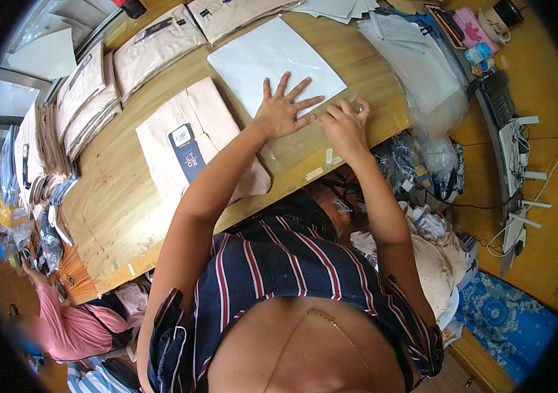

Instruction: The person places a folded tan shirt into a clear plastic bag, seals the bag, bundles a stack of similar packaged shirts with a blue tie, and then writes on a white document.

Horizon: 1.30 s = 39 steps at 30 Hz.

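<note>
My left hand (284,110) lies palm down with fingers spread, over the near edge of a white sheet (272,59) and the clear plastic bag (285,149) there. Just to its right, my right hand (344,124) has its fingers bent and pinched at the edge of the clear plastic. Whether the sheet is inside the bag or under it, I cannot tell. Left of my left forearm lies a folded light pink shirt (161,124) with a dark blue hang tag (187,154); the forearm hides part of the shirt.
Stacks of packed pink garments (161,49) line the far and left sides of the wooden table (115,216). Papers and plastic (416,72) lie at the right end. A desk phone (496,98) and cables stand beyond. Another person in pink (82,327) is at lower left.
</note>
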Tool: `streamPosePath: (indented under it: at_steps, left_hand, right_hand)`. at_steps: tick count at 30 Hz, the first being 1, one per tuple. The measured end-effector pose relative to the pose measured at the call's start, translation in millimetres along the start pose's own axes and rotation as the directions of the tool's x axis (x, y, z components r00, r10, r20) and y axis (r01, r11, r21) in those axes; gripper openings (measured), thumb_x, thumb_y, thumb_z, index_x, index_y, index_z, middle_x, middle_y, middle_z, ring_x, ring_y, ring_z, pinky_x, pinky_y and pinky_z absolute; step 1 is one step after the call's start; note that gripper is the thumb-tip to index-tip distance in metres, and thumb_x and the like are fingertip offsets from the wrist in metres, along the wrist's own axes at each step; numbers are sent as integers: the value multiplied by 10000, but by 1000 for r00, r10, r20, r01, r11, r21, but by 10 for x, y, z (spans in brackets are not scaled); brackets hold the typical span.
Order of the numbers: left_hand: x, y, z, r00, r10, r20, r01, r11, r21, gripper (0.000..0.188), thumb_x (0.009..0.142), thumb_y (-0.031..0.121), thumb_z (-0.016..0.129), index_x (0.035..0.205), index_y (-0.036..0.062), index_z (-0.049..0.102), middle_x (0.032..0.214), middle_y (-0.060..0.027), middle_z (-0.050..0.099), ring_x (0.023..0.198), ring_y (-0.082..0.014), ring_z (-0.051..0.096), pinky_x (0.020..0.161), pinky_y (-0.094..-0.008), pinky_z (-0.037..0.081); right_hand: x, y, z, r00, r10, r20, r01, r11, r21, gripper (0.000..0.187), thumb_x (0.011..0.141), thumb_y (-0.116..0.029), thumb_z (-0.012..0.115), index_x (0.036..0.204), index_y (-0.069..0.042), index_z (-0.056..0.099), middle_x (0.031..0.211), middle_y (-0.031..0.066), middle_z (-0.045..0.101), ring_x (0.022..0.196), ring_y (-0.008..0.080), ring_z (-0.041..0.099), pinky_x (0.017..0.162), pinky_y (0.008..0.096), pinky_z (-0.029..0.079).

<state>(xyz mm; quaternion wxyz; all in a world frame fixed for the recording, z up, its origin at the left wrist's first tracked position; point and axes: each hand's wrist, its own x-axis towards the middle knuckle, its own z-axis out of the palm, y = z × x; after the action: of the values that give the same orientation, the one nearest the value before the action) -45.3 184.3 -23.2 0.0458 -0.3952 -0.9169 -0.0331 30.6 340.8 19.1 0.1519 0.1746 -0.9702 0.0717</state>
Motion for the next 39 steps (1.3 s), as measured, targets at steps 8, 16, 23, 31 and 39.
streamPosePath:
  at_steps: [8, 16, 23, 31, 39]
  left_hand:
    - [21, 48, 30, 999, -45, -9, 45, 999, 16, 487, 797, 573, 206, 1247, 395, 259, 1364, 11, 142, 1241, -343, 73, 909, -631, 76]
    - [147, 357, 36, 994, -107, -12, 106, 992, -68, 474, 809, 530, 239, 1256, 374, 256, 1364, -10, 142, 1238, -364, 58, 898, -646, 69]
    - [205, 470, 67, 990, -138, -9, 138, 990, -38, 477, 807, 538, 260, 1258, 382, 240, 1368, -4, 124, 1240, -365, 58, 901, -644, 77]
    - [227, 482, 49, 990, -144, 9, 144, 986, -83, 480, 813, 522, 243, 1264, 358, 246, 1369, -9, 122, 1241, -365, 40, 900, -645, 64]
    - [51, 1106, 18, 952, -305, 10, 302, 935, -185, 472, 799, 407, 398, 1249, 302, 305, 1359, -65, 144, 1223, -413, 50, 882, -659, 84]
  right_hand:
    - [-600, -4, -247, 976, 80, -202, -56, 991, 123, 59, 630, -113, 590, 667, -153, 610, 786, -55, 568, 908, 181, 466, 872, 457, 166]
    - [-1001, 300, -287, 955, 254, -153, -224, 956, 188, 30, 642, -165, 636, 665, -157, 619, 847, -54, 580, 980, 177, 444, 899, 433, 164]
    - [-750, -17, -458, 978, 205, -27, -206, 979, -7, 236, 654, -184, 641, 881, -195, 580, 889, -17, 536, 971, 185, 441, 909, 462, 144]
    - [-1050, 89, -278, 899, 323, -297, -199, 903, 381, 142, 578, -101, 661, 697, -177, 651, 1088, 38, 464, 1063, 258, 386, 913, 458, 158]
    - [-1545, 325, -37, 773, 627, -101, -600, 772, 210, 59, 672, -165, 646, 728, -170, 662, 1118, 38, 456, 1038, 223, 394, 887, 394, 249]
